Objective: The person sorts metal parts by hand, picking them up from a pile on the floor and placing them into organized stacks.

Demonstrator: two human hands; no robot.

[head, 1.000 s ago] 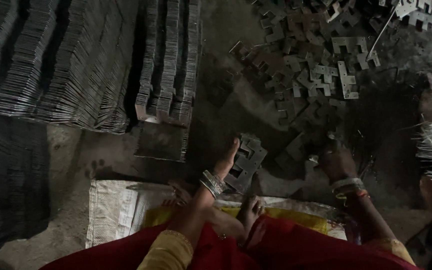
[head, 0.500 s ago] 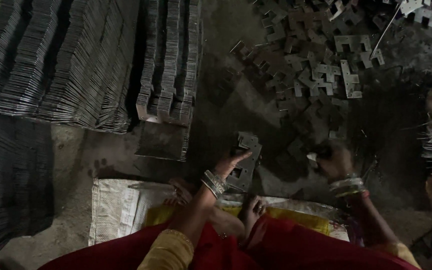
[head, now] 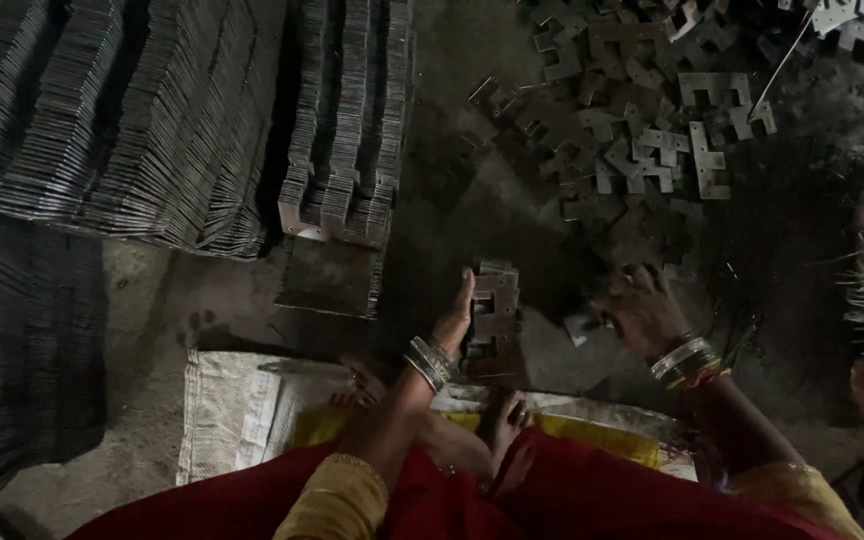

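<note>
Head view looks down on a small stack of notched metal plates (head: 493, 320) standing on the floor just ahead of the person's feet, its long axis running away from the body. Left hand (head: 455, 318) lies flat against the stack's left side, fingers straight, steadying rather than clasping. Right hand (head: 640, 308) is to the stack's right, apart from it, fingers curled down among the loose plates (head: 652, 150); whether its grip encloses one I cannot tell.

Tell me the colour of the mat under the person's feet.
Yellow: the mat shows beneath the feet, lying on a white woven sack. Head view shows it best.
</note>
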